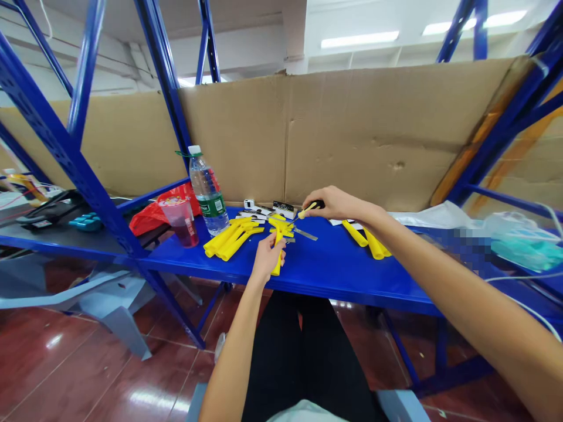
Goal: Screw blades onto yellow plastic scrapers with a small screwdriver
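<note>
My left hand (267,257) is closed around a yellow plastic handle (277,268), whose wider head points away from me over the blue table. In my right hand (328,202) is a screwdriver (315,205) with a black and yellow grip. Its shaft slants down to the left, toward the head of the held handle; whether the tip touches is too small to tell. A thin metal blade (307,235) lies just right of that head. Several more yellow handles (229,239) are piled left of my left hand, and others (375,245) lie under my right forearm.
A water bottle (210,196) and a cup of red drink (179,221) stand at the left, beside a red plastic bag (149,217). Small black and white packets (284,208) lie at the back. A cardboard panel (352,129) and blue posts (165,76) bound the table (343,275).
</note>
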Demonstrator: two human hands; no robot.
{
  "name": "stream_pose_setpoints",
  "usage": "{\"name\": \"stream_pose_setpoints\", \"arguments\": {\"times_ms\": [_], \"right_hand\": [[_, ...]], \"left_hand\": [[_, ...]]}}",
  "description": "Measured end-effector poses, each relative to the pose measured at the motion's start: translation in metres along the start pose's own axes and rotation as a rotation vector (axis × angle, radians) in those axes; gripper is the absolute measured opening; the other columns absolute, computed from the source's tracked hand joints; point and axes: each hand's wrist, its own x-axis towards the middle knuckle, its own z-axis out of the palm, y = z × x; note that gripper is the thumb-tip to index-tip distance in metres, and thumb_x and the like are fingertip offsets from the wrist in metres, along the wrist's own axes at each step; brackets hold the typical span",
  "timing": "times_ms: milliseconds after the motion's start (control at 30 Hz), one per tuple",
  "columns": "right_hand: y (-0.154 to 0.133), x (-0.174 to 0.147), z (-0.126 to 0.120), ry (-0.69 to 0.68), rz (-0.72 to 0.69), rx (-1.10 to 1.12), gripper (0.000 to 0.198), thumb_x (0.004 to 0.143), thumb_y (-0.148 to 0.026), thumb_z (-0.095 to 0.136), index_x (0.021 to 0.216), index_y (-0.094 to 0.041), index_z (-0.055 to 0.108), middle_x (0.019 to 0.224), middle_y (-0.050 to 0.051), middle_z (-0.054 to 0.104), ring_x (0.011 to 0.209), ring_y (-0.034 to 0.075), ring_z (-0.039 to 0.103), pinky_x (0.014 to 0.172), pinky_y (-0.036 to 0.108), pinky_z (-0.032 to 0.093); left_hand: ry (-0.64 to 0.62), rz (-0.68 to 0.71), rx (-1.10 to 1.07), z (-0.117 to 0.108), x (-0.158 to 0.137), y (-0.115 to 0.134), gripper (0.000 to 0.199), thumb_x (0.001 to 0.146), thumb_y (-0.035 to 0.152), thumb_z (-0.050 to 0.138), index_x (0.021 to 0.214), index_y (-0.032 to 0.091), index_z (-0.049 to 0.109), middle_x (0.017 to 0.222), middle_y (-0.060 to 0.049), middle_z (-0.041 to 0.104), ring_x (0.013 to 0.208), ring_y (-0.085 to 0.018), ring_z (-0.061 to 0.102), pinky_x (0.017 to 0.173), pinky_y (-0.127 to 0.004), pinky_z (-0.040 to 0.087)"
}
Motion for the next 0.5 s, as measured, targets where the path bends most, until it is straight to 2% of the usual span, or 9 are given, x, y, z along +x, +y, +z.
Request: {"name": "stream_pose_setpoints", "arguments": {"times_ms": [67,133,200,233,300,333,400,467,500], "right_hand": [[-0.005,0.003,-0.004,-0.017,0.001,-0.009,0.041,0.088,-0.044,0.078,0.123,-0.022,0.081,0.127,0.011,0.081,0.111,0.03,0.076,0.094,0.038,0.054],[-0.01,0.007,-0.005,-0.015,0.095,-0.064,0.047,0.087,-0.044,0.081,0.127,-0.02,0.079,0.123,0.014,0.081,0.106,0.031,0.076,0.089,0.038,0.055],[-0.014,0.011,-0.005,-0.049,0.234,-0.133,0.038,0.096,-0.052,0.073,0.11,-0.017,0.082,0.101,0.016,0.083,0.089,0.03,0.075,0.081,0.04,0.054],[-0.015,0.012,-0.004,-0.071,0.275,-0.154,0.041,0.101,-0.054,0.065,0.097,-0.017,0.082,0.089,0.015,0.081,0.08,0.028,0.073,0.079,0.04,0.053],[-0.013,0.015,-0.005,-0.104,0.243,-0.148,0.045,0.106,-0.051,0.057,0.084,-0.019,0.08,0.08,0.012,0.079,0.074,0.026,0.071,0.078,0.04,0.051],[-0.01,0.015,-0.005,-0.105,0.181,-0.12,0.038,0.104,-0.047,0.06,0.087,-0.02,0.08,0.086,0.011,0.081,0.079,0.025,0.072,0.081,0.039,0.051],[-0.003,0.016,-0.006,-0.072,0.084,-0.064,0.023,0.095,-0.043,0.073,0.105,-0.024,0.081,0.109,0.008,0.083,0.097,0.026,0.075,0.088,0.037,0.052],[0.004,0.017,-0.005,-0.029,0.129,-0.059,0.04,0.088,-0.047,0.081,0.12,-0.025,0.076,0.122,0.011,0.081,0.106,0.03,0.074,0.089,0.039,0.054],[0.007,0.017,-0.004,-0.022,0.192,-0.074,0.042,0.089,-0.051,0.081,0.12,-0.023,0.075,0.118,0.013,0.082,0.102,0.031,0.075,0.087,0.041,0.054]], "left_hand": [[-0.013,-0.021,-0.001,0.0,0.0,0.001,0.028,0.087,0.035,0.081,0.105,0.016,0.07,0.083,0.002,0.057,0.051,-0.007,0.052,0.038,-0.02,0.041],[-0.02,-0.031,-0.005,0.0,0.001,0.001,0.028,0.086,0.035,0.082,0.102,0.016,0.07,0.082,0.002,0.057,0.051,-0.007,0.052,0.038,-0.02,0.041],[-0.022,-0.036,-0.006,0.0,0.001,0.002,0.027,0.085,0.034,0.082,0.101,0.016,0.069,0.082,0.001,0.057,0.052,-0.007,0.052,0.038,-0.02,0.041],[-0.021,-0.038,-0.005,0.0,0.001,0.003,0.026,0.085,0.033,0.081,0.101,0.016,0.069,0.082,0.001,0.057,0.052,-0.007,0.052,0.038,-0.02,0.04],[-0.017,-0.041,-0.005,0.0,0.001,0.003,0.025,0.085,0.032,0.081,0.1,0.016,0.069,0.082,0.002,0.056,0.052,-0.007,0.052,0.038,-0.019,0.04],[-0.013,-0.041,-0.007,0.0,0.001,0.003,0.025,0.085,0.032,0.081,0.099,0.016,0.068,0.082,0.002,0.056,0.052,-0.007,0.052,0.039,-0.019,0.04],[-0.012,-0.042,-0.011,0.001,0.001,0.003,0.024,0.086,0.033,0.081,0.097,0.016,0.067,0.081,0.002,0.055,0.052,-0.007,0.052,0.039,-0.019,0.039],[-0.009,-0.041,-0.013,0.001,0.001,0.003,0.024,0.086,0.033,0.081,0.095,0.017,0.066,0.081,0.002,0.056,0.052,-0.007,0.052,0.039,-0.019,0.039],[-0.007,-0.041,-0.014,0.001,0.001,0.002,0.024,0.086,0.033,0.081,0.095,0.017,0.066,0.082,0.002,0.056,0.052,-0.007,0.052,0.039,-0.019,0.039]]}}
